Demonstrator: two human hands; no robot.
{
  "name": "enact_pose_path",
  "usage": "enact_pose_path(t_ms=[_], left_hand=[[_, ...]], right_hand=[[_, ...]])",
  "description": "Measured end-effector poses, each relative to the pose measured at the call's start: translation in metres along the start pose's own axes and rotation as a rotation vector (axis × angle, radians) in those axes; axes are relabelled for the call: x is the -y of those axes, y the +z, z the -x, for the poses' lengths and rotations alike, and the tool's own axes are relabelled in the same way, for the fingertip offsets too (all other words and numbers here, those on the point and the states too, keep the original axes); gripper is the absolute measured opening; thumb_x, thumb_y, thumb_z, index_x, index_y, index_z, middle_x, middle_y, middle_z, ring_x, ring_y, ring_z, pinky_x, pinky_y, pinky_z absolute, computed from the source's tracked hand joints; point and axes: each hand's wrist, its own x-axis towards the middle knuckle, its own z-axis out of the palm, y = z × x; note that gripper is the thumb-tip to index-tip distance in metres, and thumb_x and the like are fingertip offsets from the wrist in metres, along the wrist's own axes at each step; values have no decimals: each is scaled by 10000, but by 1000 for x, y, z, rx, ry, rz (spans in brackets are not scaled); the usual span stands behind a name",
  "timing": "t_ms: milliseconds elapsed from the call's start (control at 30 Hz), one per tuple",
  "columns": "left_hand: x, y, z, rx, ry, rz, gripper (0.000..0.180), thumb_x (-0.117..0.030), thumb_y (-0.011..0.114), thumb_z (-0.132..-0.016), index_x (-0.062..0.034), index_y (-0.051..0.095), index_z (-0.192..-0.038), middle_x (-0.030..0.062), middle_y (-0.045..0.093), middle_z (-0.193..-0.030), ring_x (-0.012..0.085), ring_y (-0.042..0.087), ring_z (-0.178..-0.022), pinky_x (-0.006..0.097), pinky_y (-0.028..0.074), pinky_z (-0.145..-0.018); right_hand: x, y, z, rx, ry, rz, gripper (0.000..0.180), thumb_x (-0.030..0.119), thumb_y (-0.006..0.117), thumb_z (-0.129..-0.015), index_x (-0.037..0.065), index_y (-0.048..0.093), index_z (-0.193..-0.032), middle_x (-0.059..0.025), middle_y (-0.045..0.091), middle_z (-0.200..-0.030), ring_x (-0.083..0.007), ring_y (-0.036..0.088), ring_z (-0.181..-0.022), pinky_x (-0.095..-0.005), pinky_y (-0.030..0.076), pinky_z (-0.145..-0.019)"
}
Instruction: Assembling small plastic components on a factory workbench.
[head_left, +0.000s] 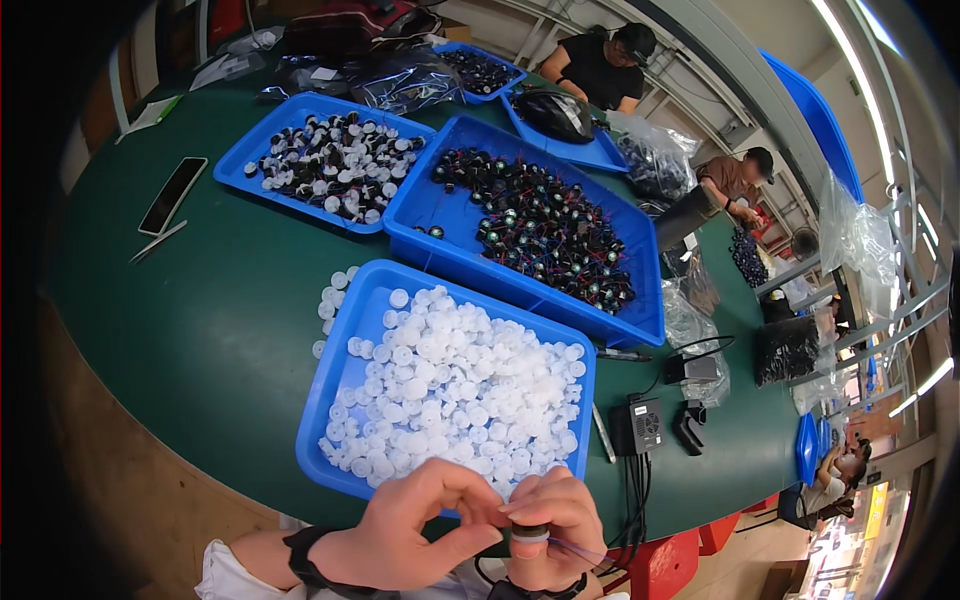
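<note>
My right hand [556, 520] pinches a small round black part with a whitish ring [530, 533] between thumb and fingers. Thin wires [582, 552] trail from it to the right. My left hand [425, 525] is curled close beside, its thumb and fingertips meeting the right fingers near the part; what they grip is hidden. Both hands are at the near edge of a blue tray [312, 425] heaped with translucent white plastic caps [460, 385].
Beyond stands a deeper blue bin [420, 245] of black wired parts; left of it, a blue tray [232, 178] of black-and-white pieces. A phone [173, 195] and tweezers [158, 242] lie at left on the green table [190, 320]. A black power box [637, 427] sits at right. Several people work farther off.
</note>
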Motion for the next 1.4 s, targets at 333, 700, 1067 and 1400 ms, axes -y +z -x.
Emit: enact_pose_path(t_ms=[333, 700, 1067, 1400], left_hand=[[-5, -20, -8, 118, -404, 585, 376, 50, 601, -777, 24, 396, -1091, 130, 549, -1027, 162, 552, -943, 272, 463, -816], [0, -7, -6, 22, -354, 573, 288, -28, 540, -839, 22, 392, -1081, 144, 548, -1027, 171, 550, -926, 276, 443, -799], [-12, -25, -7, -2, -453, 296, 234, -15, 493, -851, 15, 426, -1073, 133, 559, -1030, 163, 552, -906, 277, 446, -774], [-45, -149, -19, -335, -112, -1030, 232, -13, 620, -718, 1, 537, -934, 128, 555, -912, 231, 573, -757, 296, 473, -659]], right_hand=[[13, -15, -27, 426, -279, 508, 409, 197, 741, -571, 11, 650, -924, -23, 601, -820, -111, 465, -570, -250, 302, -494], [24, -16, -28, 312, -206, 638, 379, 273, 719, -524, 123, 678, -869, 52, 610, -840, -99, 466, -678, -284, 256, -656], [5, -15, -35, 301, -51, 446, 249, 82, 687, -610, 43, 623, -847, -41, 546, -710, -201, 438, -618, -306, 330, -581], [-73, 20, -162, 726, 733, 216, 381, 329, 555, -842, -14, 592, -681, -69, 541, -545, -104, 536, -478, -257, 423, -472]])
